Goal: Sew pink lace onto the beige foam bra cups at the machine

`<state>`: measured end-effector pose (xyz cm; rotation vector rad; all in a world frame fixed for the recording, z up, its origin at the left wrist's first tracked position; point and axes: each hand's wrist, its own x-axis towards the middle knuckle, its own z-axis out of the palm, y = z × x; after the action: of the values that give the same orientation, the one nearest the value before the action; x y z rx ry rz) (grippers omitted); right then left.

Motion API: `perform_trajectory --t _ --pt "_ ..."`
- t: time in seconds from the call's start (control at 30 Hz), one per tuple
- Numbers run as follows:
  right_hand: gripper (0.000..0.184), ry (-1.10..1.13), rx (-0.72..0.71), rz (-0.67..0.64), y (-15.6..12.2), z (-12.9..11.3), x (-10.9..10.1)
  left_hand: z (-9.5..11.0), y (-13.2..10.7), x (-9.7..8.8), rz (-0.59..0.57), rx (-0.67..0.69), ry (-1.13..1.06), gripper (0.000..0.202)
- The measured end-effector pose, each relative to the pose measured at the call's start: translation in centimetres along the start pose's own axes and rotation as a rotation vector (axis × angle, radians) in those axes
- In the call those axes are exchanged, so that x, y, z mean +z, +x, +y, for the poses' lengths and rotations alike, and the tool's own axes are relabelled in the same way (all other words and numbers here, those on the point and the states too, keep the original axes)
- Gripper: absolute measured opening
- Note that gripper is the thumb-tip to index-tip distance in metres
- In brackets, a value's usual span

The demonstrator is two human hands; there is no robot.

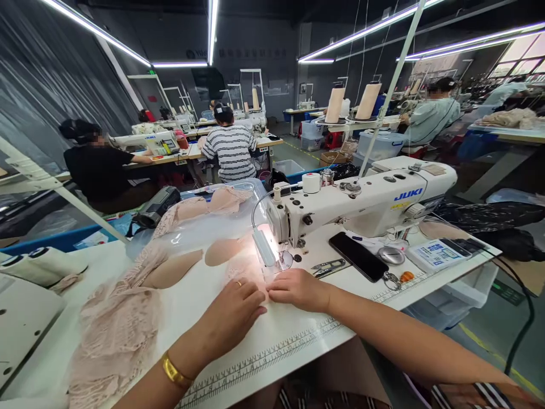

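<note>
Just in front of the needle area of a white sewing machine (353, 199), both hands work at a pink lace bra piece (244, 270). My left hand (227, 312), with a ring and a gold bracelet, has its fingers bent and pressed together on the lace. My right hand (300, 291) pinches the edge of the fabric close to the presser foot; its fingertips partly hide the cloth. A small lamp (264, 247) lights this spot. Left of it lie beige bra cups (174, 270) and gathered pink lace (119, 329).
Thread snips (328, 267), a black phone (358, 257) and a white-blue box (438, 255) lie right of the needle. A printed ruler (272, 359) runs along the table's front edge. Thread cones (335, 105) stand behind the machine. Several people sit at other machines.
</note>
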<state>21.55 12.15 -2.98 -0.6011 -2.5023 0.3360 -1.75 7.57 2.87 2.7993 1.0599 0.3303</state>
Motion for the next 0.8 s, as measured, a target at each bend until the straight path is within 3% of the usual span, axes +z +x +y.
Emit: perform_trajectory --t 0.1,0.23,0.37,0.4,0.5,0.57,0.7,0.8 --pt "0.035 -0.113 -0.024 0.004 -1.1 0.8 0.1 -1.0 1.1 1.8 -0.029 -0.042 0.016 0.028" --pt "0.028 -0.181 0.084 0.026 -3.6 -2.6 -0.7 -1.7 1.6 3.1 -0.058 -0.098 0.081 0.029" --pt "0.018 0.022 -0.297 -0.236 -5.5 -6.1 -2.1 -1.4 1.2 3.7 -0.014 -0.145 0.052 0.029" --pt "0.020 0.023 -0.274 -0.233 -5.5 -6.1 -2.5 -1.3 1.2 3.9 -0.003 -0.158 0.051 0.029" --pt "0.029 -0.059 0.009 -0.103 -4.5 -3.6 -3.2 -0.9 1.7 4.9 0.035 -0.201 0.083 0.029" --pt "0.029 -0.100 0.082 -0.095 -3.4 -1.2 -3.3 -0.9 2.4 5.5 0.060 -0.218 0.115 0.028" --pt "0.024 -0.202 -0.008 -0.164 -2.2 2.1 -2.7 -1.3 3.5 6.2 0.174 -0.102 0.203 0.030" --pt "0.023 -0.198 -0.055 -0.109 -2.5 3.0 -2.2 -1.8 3.7 6.4 0.260 0.059 0.226 0.031"
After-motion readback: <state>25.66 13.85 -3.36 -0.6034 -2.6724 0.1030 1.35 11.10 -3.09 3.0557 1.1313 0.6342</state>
